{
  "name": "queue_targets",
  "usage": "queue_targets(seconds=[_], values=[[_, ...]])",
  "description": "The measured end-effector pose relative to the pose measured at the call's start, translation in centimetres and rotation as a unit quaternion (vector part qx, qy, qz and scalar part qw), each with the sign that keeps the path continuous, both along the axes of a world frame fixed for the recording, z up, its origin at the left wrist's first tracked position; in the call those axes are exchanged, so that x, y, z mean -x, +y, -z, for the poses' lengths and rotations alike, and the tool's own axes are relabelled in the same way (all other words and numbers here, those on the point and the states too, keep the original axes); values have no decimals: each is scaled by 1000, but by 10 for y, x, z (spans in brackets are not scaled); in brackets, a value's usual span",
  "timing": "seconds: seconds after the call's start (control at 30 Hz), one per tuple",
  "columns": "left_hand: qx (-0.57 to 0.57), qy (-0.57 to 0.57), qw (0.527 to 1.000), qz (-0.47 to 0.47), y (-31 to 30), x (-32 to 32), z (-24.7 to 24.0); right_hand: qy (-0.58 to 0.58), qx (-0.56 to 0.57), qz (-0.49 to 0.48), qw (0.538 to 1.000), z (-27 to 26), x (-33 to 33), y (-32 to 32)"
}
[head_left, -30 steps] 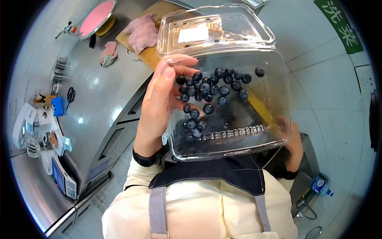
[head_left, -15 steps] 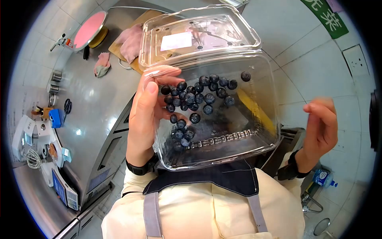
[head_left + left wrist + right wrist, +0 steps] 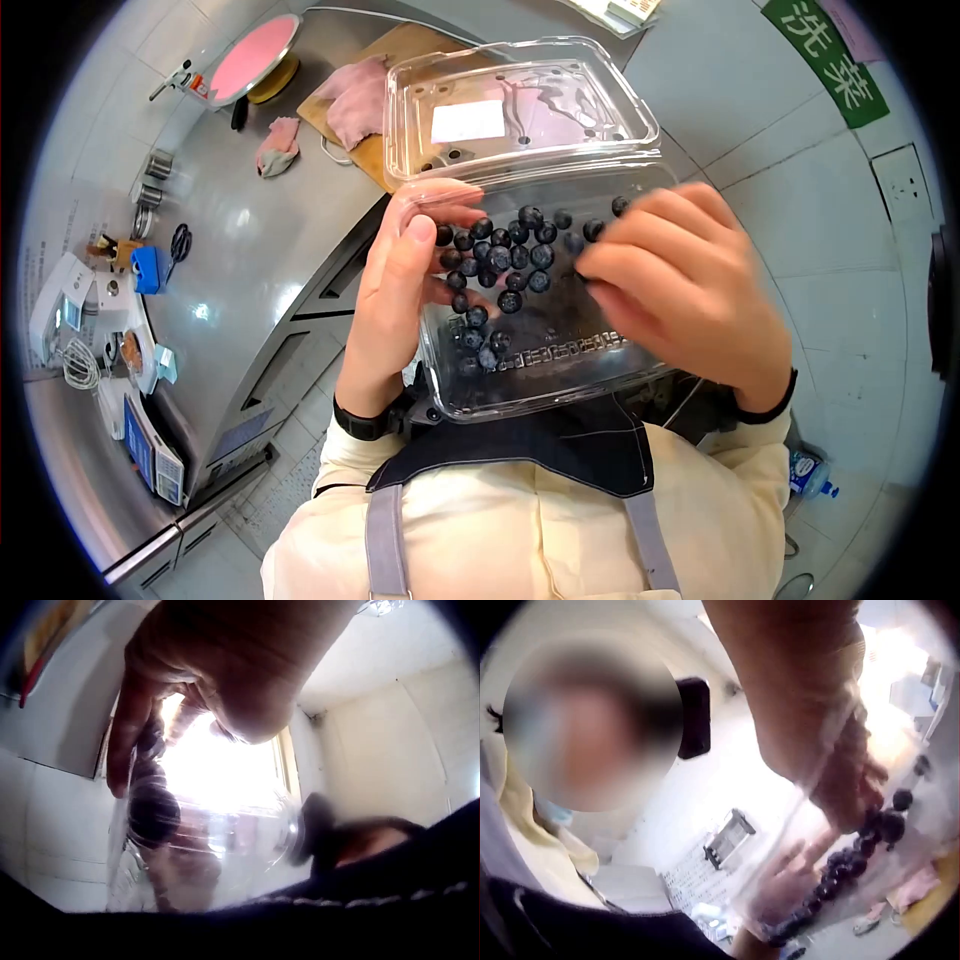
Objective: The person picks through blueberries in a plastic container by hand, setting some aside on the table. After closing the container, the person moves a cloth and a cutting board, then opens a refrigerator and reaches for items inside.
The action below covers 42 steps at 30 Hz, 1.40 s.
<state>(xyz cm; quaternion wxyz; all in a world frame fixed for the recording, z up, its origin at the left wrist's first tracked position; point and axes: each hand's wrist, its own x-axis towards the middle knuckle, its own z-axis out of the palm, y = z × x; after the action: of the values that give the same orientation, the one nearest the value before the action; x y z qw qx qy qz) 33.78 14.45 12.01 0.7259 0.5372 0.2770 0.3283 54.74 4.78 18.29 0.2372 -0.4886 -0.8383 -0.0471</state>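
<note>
A clear plastic clamshell box (image 3: pixel 560 350) is held up in front of my chest, its lid (image 3: pixel 520 110) hinged open at the far side. Several blueberries (image 3: pixel 505 255) lie bunched in the tilted tray. My left hand (image 3: pixel 430 240) grips the box's left wall, thumb on the near side and fingers behind. My right hand (image 3: pixel 592 265) reaches in from the right, its bent fingertips among the berries; whether they pinch one is hidden. In the left wrist view the left hand (image 3: pixel 225 667) holds the box (image 3: pixel 217 847) against bright light. In the right wrist view the right hand (image 3: pixel 840 772) hangs over the berries (image 3: pixel 855 855).
A steel counter (image 3: pixel 240 230) runs along the left. On it lie a wooden board (image 3: pixel 400 50) with a pink cloth (image 3: pixel 355 90), a pink round plate (image 3: pixel 255 50), scissors (image 3: pixel 178 240) and a blue item (image 3: pixel 145 270). Tiled wall with a green sign (image 3: pixel 825 60) stands at the right.
My right hand came off the box's underside, swung out to the right, then came in over the box and into the berries. The left hand has kept its grip.
</note>
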Motion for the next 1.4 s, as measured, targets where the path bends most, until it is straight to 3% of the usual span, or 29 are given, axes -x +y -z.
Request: queue_targets(seconds=[0.17, 0.23, 0.27, 0.33, 0.43, 0.53, 0.67, 0.73, 0.8, 0.87, 0.97, 1.13, 1.2, 1.27, 1.37, 1.4], values=[[9, -18, 1000, -2, 5, 5, 1, 237, 19, 27, 971, -12, -36, -69], [15, -19, 1000, -4, 6, 4, 1, 248, 34, 124, 960, 0, -45, -96], [18, -22, 1000, -5, 7, 3, 1, 249, 35, 123, 960, 9, -50, -105], [6, -7, 1000, -14, 6, 0, 1, 257, 105, 255, 926, 32, -56, -121], [-7, 5, 1000, -18, 6, -7, -2, 211, 165, 349, 898, 64, -62, -134], [-3, -12, 1000, 20, 8, -5, -1, 209, 137, 408, 878, 81, -65, -141], [-11, -11, 999, 37, 8, -8, -2, 247, 75, 438, 861, 57, -52, -132], [-11, -10, 999, 36, 6, -11, -3, 192, -114, 329, 917, 39, -44, -113], [4, 0, 998, 59, 6, -12, -5, 93, -153, 219, 959, 9, -32, -88], [8, -5, 997, 77, 5, -12, -4, 22, -94, 90, 991, -10, -23, -57], [5, -7, 997, 82, 3, -13, -4, -152, 46, 142, 977, -8, 2, -26], [4, 17, 999, 43, 1, -6, -2, -198, 2, 102, 975, 17, 0, -5], [13, 15, 999, 42, 3, 0, 1, -3, -34, 40, 999, 7, -6, -13], [20, -2, 999, 37, 5, 4, 4, 70, -17, 44, 996, -9, -14, -32], [20, -1, 1000, 9, 7, 8, 5, 245, 79, 129, 958, -6, -49, -102], [20, -3, 1000, 2, 8, 8, 4, 253, 115, 147, 949, -1, -60, -116]])
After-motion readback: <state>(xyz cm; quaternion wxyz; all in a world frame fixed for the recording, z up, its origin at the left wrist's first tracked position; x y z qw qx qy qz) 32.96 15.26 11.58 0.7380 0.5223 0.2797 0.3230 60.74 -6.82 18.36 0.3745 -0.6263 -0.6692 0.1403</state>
